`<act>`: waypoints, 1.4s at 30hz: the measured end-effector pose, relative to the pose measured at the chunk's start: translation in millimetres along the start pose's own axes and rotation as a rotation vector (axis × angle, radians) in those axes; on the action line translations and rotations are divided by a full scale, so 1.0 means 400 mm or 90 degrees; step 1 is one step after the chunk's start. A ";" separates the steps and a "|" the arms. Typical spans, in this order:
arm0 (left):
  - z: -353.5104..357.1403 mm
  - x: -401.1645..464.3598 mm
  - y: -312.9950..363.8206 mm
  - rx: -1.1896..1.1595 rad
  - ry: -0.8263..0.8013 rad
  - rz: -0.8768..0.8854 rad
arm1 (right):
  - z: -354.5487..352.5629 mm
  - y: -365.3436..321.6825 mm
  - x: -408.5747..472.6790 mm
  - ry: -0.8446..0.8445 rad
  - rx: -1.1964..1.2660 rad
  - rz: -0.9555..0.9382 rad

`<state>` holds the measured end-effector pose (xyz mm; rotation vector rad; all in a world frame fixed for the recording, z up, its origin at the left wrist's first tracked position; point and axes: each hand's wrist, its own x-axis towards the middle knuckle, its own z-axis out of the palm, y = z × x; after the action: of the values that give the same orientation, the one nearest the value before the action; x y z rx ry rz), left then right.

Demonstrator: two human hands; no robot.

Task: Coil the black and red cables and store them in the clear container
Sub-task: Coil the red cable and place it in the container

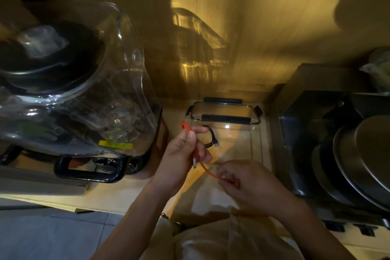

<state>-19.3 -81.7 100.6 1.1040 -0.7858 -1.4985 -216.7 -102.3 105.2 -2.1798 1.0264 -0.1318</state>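
My left hand holds a folded bundle of the red cable; a loop sticks up past my thumb and a white plug hangs below my fingers. The loose end runs down to my right hand, which pinches it. A coiled black cable lies inside the clear container, just beyond my left hand. The container's clear lid with black clips lies behind it against the wall.
A large blender with a clear jug and black handle stands at the left on the wooden counter. At the right, a dark metal box holds stacked round pans. A wooden wall rises behind.
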 end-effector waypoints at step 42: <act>-0.075 0.000 0.048 -0.017 0.086 -0.062 | -0.159 0.094 -0.036 0.350 0.117 0.019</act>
<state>15.4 -83.7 107.4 1.2245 -0.6252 -1.4930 -273.8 -143.9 131.1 -1.9978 1.2798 -0.8143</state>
